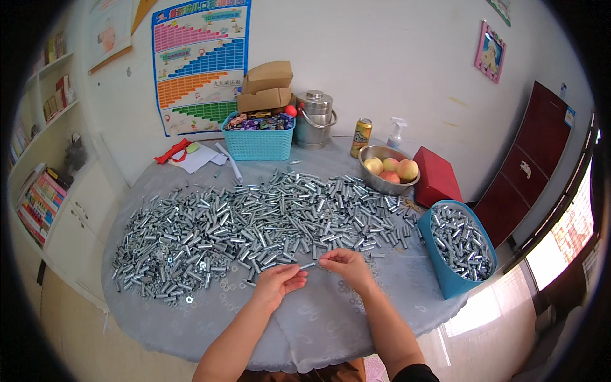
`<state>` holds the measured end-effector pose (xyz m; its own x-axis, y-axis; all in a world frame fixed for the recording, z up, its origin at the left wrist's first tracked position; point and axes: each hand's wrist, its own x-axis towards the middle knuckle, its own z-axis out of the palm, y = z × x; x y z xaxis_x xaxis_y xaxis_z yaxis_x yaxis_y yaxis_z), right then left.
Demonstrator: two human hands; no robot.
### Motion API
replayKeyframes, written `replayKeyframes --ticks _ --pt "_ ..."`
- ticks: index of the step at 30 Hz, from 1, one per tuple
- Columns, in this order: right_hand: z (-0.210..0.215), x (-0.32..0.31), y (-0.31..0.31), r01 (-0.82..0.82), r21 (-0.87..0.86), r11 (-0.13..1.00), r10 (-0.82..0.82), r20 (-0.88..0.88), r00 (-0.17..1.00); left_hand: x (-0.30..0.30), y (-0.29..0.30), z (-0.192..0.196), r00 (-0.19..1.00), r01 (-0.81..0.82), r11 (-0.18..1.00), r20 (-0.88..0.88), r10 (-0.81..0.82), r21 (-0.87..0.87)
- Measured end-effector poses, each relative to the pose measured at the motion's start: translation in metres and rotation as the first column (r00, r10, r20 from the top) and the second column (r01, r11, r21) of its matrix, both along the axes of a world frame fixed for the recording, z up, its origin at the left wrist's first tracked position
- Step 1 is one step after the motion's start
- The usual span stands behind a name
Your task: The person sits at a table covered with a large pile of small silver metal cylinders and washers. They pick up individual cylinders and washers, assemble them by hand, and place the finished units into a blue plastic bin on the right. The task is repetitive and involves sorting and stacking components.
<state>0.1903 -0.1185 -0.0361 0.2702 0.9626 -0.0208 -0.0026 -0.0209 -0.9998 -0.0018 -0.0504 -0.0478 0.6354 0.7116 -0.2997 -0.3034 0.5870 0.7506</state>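
Note:
My left hand (278,283) is closed around one end of a slim silvery metal tube (308,265), which points to the right. At the tube's other end my right hand (347,266) has its thumb and fingers pinched together; whatever small piece they may hold is too small to make out. Just beyond both hands spreads a wide heap of similar metal tubes (254,216). Loose flat washers (224,294) lie on the grey tablecloth (305,331) left of my left hand, and more rings are scattered beside my right wrist.
A blue bin (445,267) full of metal tubes stands at the right edge. Farther back are a steel bowl (382,181) of fruit, a red box (438,177), a can (361,137), a spray bottle (396,134), a metal pot (314,121) and a turquoise basket (258,145).

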Motion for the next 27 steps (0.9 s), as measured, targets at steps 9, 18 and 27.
replayKeyframes --ticks 9,18,27 --pt "-0.005 -0.006 0.004 0.067 0.076 0.995 -0.067 -0.005 0.998 -0.001 0.007 -0.012 0.998 0.037 0.993 0.057 -0.031 -0.113" --pt "-0.001 -0.009 0.002 0.061 0.117 0.991 -0.05 -0.091 0.995 -0.001 0.008 -0.013 0.992 0.098 0.983 0.099 -0.083 -0.155" --pt "0.0 -0.014 0.0 -0.021 0.281 0.96 -0.064 0.292 0.954 0.0 0.006 -0.009 0.998 0.043 0.994 0.053 -0.038 -0.102"
